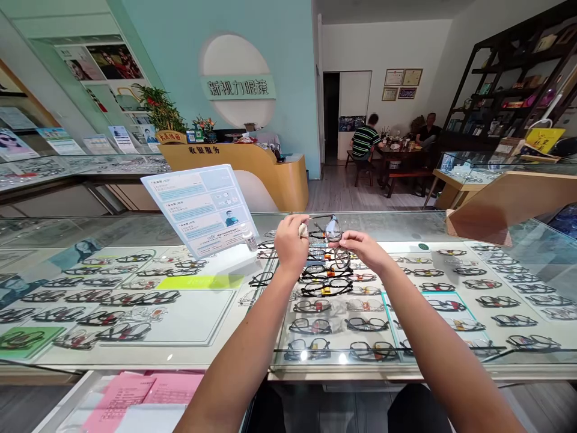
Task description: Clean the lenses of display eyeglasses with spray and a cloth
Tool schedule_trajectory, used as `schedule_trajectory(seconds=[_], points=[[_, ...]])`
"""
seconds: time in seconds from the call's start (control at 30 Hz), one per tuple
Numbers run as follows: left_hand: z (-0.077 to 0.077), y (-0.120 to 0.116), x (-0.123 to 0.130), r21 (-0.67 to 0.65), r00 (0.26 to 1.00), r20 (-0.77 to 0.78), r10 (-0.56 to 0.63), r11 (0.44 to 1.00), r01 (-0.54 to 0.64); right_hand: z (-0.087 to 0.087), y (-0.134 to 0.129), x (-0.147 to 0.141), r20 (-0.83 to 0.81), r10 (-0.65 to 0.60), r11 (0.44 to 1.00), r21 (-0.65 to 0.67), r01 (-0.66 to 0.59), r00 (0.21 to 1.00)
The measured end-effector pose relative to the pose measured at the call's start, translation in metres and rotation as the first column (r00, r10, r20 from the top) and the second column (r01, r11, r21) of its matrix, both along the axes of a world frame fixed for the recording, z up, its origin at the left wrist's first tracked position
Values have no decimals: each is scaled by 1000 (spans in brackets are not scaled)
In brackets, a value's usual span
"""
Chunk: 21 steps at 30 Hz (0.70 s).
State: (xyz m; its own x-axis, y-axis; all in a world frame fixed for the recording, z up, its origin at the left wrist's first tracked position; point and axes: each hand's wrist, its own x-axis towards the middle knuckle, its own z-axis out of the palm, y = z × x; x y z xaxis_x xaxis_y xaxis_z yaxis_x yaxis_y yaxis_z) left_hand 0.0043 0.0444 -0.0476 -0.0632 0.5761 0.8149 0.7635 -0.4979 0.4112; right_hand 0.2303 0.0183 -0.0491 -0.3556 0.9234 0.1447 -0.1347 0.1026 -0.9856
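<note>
So my right fingers (pixel 356 239) are pinched tight on some eyeglasses (pixel 333 230), left fingers (pixel 291 231) curled closed around a small pale thing (pixel 303 230), facing a 新视力眼镜 wall sign (pixel 239 88).

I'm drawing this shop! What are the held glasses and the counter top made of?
Glasses: clear and shiny in the middle, maybe plastic or glass; thin, dark around it, metal or plastic.
Counter top: probably smooth, shiny glass; it's see-through with bright glints.
</note>
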Motion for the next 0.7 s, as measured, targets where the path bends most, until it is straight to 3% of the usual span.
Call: schedule_trajectory(seconds=[0.13, 0.23, 0.3, 0.37, 0.43, 0.6, 0.7], points=[[0, -3, 6, 67, 999, 43, -27, 997, 24, 4, -4, -1, -168, 25, 999, -25, -29, 985], [-3, -8, 14, 5, 967, -91, -240, 970, 241, 6, -3, 0, -285, -4, 999, -35, -6, 958], [-6, -10, 19, -98, 891, -225, -395, 919, 382, 6, -1, 2, -329, -29, 999, -42, 16, 944], [-9, -12, 22, -188, 827, -314, -466, 884, 427, 6, -1, 3, -357, -41, 999, -47, 26, 933], [-11, -12, 23, -223, 817, -330, -473, 880, 419, 7, -1, 4, -388, -45, 999, -45, 30, 920], [-12, -13, 22, -189, 908, -193, -373, 922, 338, 9, -2, 6, -489, -75, 997, -10, 80, 869], [-12, -15, 25, -192, 908, -108, -406, 904, 381, 8, 1, 7, -540, -78, 997, -20, 80, 838]])
